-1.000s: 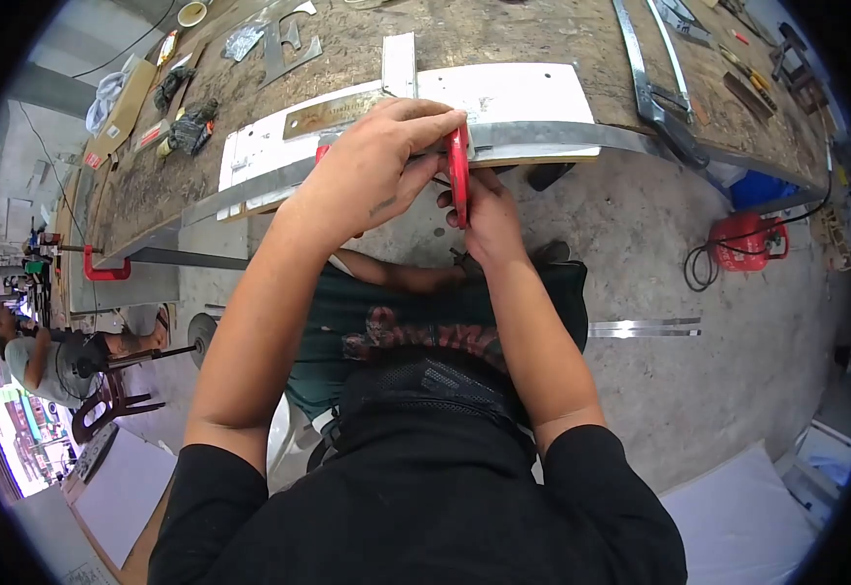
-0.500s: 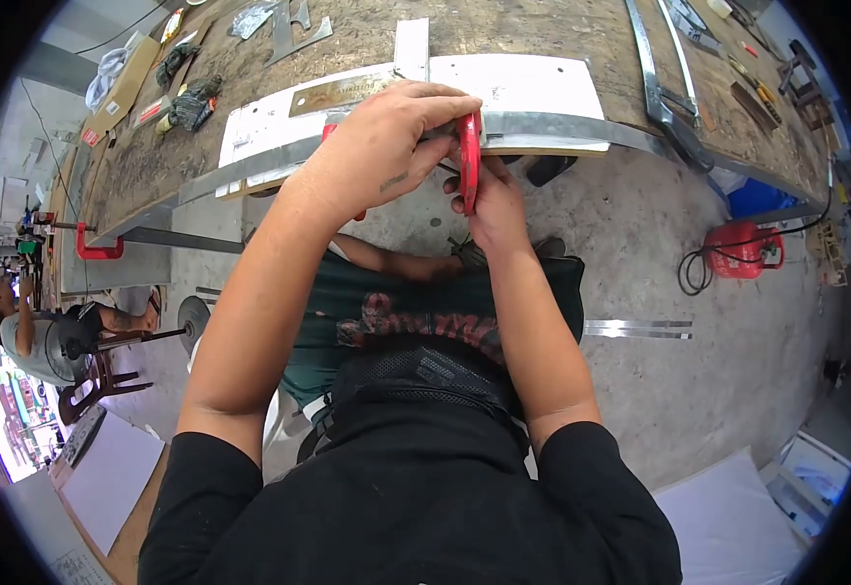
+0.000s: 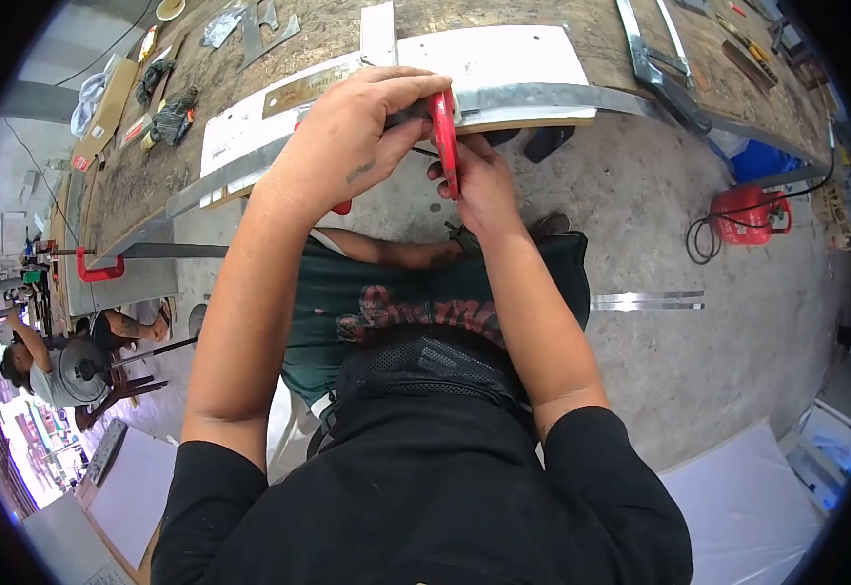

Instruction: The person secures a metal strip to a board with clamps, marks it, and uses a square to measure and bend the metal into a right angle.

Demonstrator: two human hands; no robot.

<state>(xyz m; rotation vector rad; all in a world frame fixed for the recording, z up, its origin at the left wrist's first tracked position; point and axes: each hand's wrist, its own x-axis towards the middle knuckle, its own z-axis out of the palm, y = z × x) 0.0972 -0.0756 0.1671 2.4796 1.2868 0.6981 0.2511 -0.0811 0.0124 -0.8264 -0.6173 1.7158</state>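
The red clamp already sits on the metal strip at the table edge. The left hand grips over it, the right hand pinches it from below; tightening seems unfinished.

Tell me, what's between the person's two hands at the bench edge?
In the head view, a red clamp stands upright between the left hand and right hand, at the metal strip on the bench edge.

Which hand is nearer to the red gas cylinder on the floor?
The right hand. It grips the red clamp from below at the bench edge, on the side toward the red gas cylinder. The left hand lies over the clamp, farther away.
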